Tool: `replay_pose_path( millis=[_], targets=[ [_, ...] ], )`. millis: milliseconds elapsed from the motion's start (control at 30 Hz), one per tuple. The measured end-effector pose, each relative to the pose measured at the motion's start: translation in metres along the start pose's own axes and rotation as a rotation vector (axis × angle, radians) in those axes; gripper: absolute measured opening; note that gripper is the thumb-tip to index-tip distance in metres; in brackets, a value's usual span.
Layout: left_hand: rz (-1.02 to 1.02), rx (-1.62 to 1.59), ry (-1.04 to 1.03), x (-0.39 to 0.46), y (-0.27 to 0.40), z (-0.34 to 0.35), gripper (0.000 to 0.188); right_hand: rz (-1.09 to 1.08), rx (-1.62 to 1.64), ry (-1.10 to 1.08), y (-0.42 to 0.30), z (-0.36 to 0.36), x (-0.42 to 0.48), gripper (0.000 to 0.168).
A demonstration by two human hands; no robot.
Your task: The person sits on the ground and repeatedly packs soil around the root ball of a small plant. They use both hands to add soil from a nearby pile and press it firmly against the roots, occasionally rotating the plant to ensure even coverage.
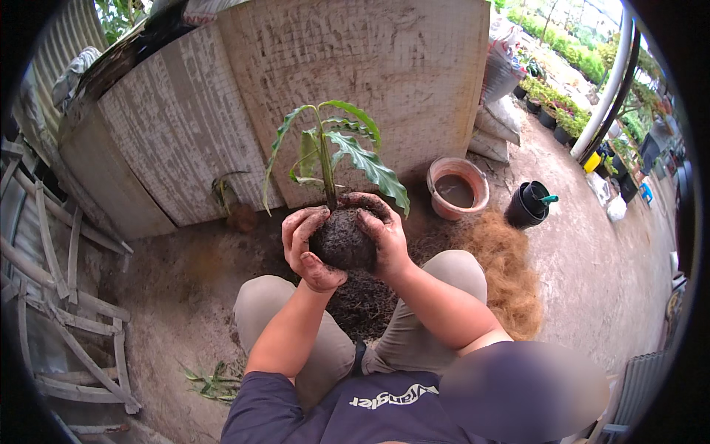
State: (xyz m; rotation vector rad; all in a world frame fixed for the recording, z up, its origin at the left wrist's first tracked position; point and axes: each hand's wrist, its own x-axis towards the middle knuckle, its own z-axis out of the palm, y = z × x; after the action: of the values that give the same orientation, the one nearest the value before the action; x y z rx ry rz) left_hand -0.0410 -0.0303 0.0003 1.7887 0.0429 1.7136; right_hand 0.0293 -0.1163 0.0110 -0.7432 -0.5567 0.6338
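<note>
Between my two hands is a dark, round ball of soil (342,241), held above the ground. A leafy plant (327,150) with long, wavy-edged green leaves rises upright from its top. My left hand (309,247) cups the ball's left side, and my right hand (383,233) wraps its right side with fingers curling over the top. Wet soil coats the fingers of both hands. Beneath them, between my knees, lies a heap of loose dark potting mix (363,305).
A clay-coloured pot of murky water (456,191) and stacked black plastic pots (527,205) stand to the right, by a pile of brown coir fibre (502,272). Another plant with a brown root ball (241,217) sits near the panel (355,83). Cut leaves (213,383) lie left, near a wooden frame (72,322).
</note>
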Motion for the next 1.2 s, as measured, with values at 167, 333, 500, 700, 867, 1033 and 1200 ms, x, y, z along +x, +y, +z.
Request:
replay_pose_path(
  millis=[167,333,500,700,867,1033,1200],
  targets=[
    [0.022,0.01,0.046,-0.001,0.0,0.001,0.053,0.0,-0.032,0.028,-0.002,0.001,-0.007,0.028],
    [-0.036,0.008,-0.033,-0.001,0.008,-0.004,0.054,-0.066,-0.105,0.019,0.001,0.003,-0.009,0.023],
    [-0.06,-0.003,-0.041,0.003,0.007,-0.011,0.054,-0.026,-0.034,0.018,-0.002,0.016,-0.01,0.024],
    [-0.004,0.068,-0.05,0.003,0.0,-0.021,0.056,-0.102,-0.141,-0.005,0.007,0.021,-0.009,0.028],
    [-0.066,0.046,-0.056,0.002,-0.003,-0.029,0.058,-0.121,-0.137,-0.08,0.016,0.021,-0.007,0.026],
    [-0.09,0.038,-0.07,0.0,-0.012,-0.032,0.057,-0.022,-0.098,-0.026,0.021,0.025,-0.004,0.024],
    [-0.029,0.072,-0.024,-0.003,-0.021,-0.035,0.057,-0.047,-0.186,-0.058,0.027,0.025,0.002,0.024]
  ],
)
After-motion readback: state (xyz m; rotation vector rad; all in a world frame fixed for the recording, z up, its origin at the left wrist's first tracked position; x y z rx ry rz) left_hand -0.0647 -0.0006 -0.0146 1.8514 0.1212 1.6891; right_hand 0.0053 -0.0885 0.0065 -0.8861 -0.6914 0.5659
